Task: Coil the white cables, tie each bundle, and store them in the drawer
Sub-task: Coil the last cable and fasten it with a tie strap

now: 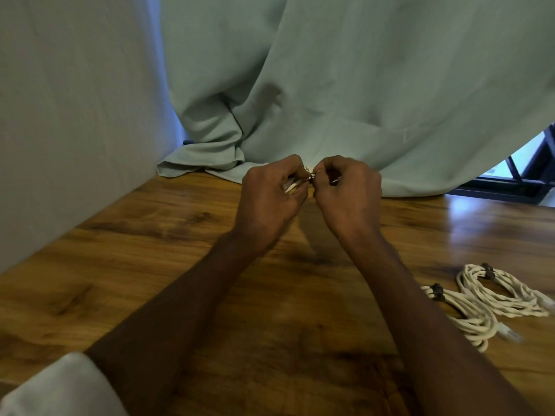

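Note:
Both hands are raised together above the middle of the wooden table (126, 259). My left hand (270, 196) is closed around a coiled white cable (292, 186), most of it hidden in the fist. My right hand (345, 190) pinches something small at the cable's top, likely a dark tie; I cannot see it clearly. Two coiled white cable bundles lie on the table at the right, each wrapped with a dark tie: one nearer (468, 313), one farther right (504, 292).
A pale green curtain (330, 85) hangs behind the table and drapes onto its far edge. A grey wall (75, 115) borders the table on the left. A window frame (525, 175) shows at the far right. No drawer is in view.

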